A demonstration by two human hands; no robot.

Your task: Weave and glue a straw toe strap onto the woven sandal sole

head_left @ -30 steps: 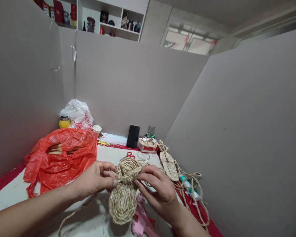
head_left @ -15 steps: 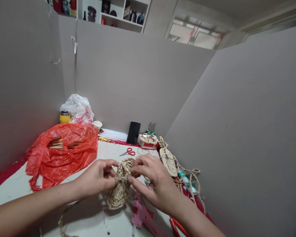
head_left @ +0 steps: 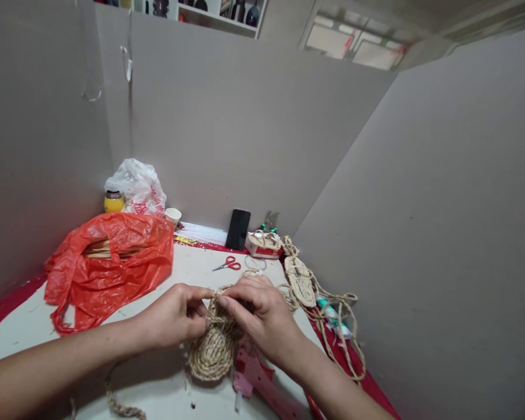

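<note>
Between my hands is a small woven straw sandal, its sole coiled from braided straw cord, held above the table. My left hand pinches its left edge, near a cord strap crossing it. The fingers of my right hand are closed on the upper part of the sandal and cover some of it. Just below my right hand lies a pink glue gun with a glue stick end showing. A loose braided cord lies at the lower left.
A red plastic bag with straw inside sits at left. Small red-handled scissors, a phone and a white cup are farther back. Another straw sole and tangled cords lie right. Grey partitions enclose the table.
My right hand has moved slightly left and up along the sandal, covering more of its upper part. My left hand keeps its pinch. The view has shifted slightly.
</note>
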